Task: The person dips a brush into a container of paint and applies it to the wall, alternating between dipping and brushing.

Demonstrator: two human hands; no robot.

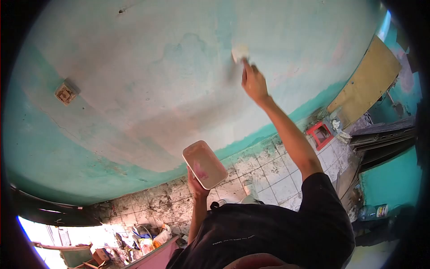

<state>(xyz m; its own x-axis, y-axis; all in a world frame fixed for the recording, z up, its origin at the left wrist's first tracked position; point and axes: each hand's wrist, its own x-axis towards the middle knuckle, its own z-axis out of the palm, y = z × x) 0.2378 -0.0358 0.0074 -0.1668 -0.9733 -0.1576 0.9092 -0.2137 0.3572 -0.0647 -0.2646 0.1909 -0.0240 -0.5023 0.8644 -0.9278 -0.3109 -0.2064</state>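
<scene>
My right hand (254,83) is raised against a patched pale wall (148,80) and grips a small flat tool with a whitish blade (239,53), whose blade lies on the wall surface. My left hand (196,184) holds up a shallow rectangular tray (204,164) from below. The tray is pale with pink smears inside and is tilted toward the wall. My black sleeve and shirt fill the lower middle of the view.
The wall has a turquoise band along its base and a square socket box (66,93) at the left. Dirty tiles (268,170) cover the floor. A red stool (320,134), a leaning brown board (367,80), bottles (374,211) and a heap of clutter (143,242) stand around.
</scene>
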